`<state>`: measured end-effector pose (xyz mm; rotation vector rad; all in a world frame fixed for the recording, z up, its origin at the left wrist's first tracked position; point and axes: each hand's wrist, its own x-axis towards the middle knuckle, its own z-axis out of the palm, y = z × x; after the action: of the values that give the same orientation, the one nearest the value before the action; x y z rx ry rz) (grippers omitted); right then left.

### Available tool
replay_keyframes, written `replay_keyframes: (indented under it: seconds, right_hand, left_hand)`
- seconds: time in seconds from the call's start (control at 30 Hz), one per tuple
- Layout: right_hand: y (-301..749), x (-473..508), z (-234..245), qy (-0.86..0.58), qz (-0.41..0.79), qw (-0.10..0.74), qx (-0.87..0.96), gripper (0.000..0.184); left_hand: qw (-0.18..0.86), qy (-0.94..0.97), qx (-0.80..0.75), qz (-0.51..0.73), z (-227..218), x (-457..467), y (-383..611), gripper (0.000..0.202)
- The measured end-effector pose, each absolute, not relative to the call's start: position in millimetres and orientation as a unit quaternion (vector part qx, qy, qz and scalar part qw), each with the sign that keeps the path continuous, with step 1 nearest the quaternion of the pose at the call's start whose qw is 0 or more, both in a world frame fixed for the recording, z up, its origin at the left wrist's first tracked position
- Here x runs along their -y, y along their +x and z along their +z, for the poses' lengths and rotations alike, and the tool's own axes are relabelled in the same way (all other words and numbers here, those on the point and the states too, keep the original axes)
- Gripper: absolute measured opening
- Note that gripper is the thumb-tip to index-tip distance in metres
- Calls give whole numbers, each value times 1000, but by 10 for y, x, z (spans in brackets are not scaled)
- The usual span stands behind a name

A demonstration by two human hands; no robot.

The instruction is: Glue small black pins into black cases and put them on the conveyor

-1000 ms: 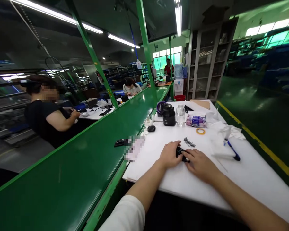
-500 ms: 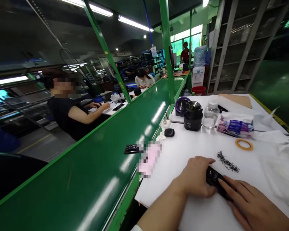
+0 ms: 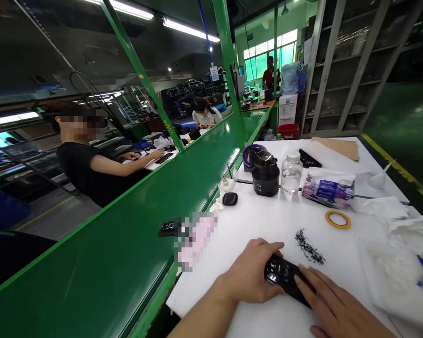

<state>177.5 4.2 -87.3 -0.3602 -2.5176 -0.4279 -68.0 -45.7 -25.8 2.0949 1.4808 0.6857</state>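
A long, glossy black panel (image 3: 285, 276) with shiny raised shapes at its left end lies on the white tabletop, slanting down to the right. My left hand (image 3: 250, 272) grips that left end, thumb on the near side and fingers on the far side. Across the right part rest the fingers of my right hand (image 3: 334, 295), pressed together on its top; the panel's right end is hidden beneath them. Just beyond the panel is a small heap of thin black scraps (image 3: 309, 248).
Behind stand a black container (image 3: 265, 178), a clear bottle (image 3: 291, 173) and a purple wipes pack (image 3: 327, 188). Yellow tape (image 3: 337, 219) lies nearer, white cloths (image 3: 412, 234) at right. Left runs a green conveyor (image 3: 127, 253) bearing another black panel (image 3: 168, 228); a co-worker (image 3: 88, 159) sits beyond.
The whole view has swung slightly right, so the table and both hands appear further left. My hands keep their hold on the panel, and more of its left end shows.
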Motion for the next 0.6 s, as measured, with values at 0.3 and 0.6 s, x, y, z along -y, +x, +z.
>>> replay_keyframes:
  seconds: [0.3, 0.6]
  right_hand:
    - [1896, 32, -562, -149, -78, 251, 953, 49]
    - [1865, -224, -118, -99, -57, 435, 893, 39]
  left_hand:
    - [105, 620, -734, 258, 285, 1549, -1485, 76]
    - [-2, 119, -970, 210, -2, 3654, -3791, 102]
